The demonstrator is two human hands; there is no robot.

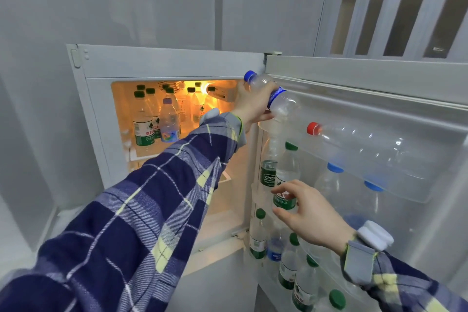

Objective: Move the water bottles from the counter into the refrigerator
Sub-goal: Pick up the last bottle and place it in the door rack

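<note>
Clear plastic water bottle with blue cap (274,95) sits tilted at upper centre of frame, above the open white refrigerator door's top shelf (417,192), gripped by the left hand (253,106). Right hand (307,213), lower right, fingers loosely spread, holds nothing, near a green-capped bottle (287,172) in the door.

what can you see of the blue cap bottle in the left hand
The blue-capped bottle is clear ribbed plastic with a blue label band round its upper body. It is tilted, cap pointing up and left, at the inner end of the top door shelf. The left hand grips its middle; its base sits low against the shelf. Its fill level cannot be told.
</note>
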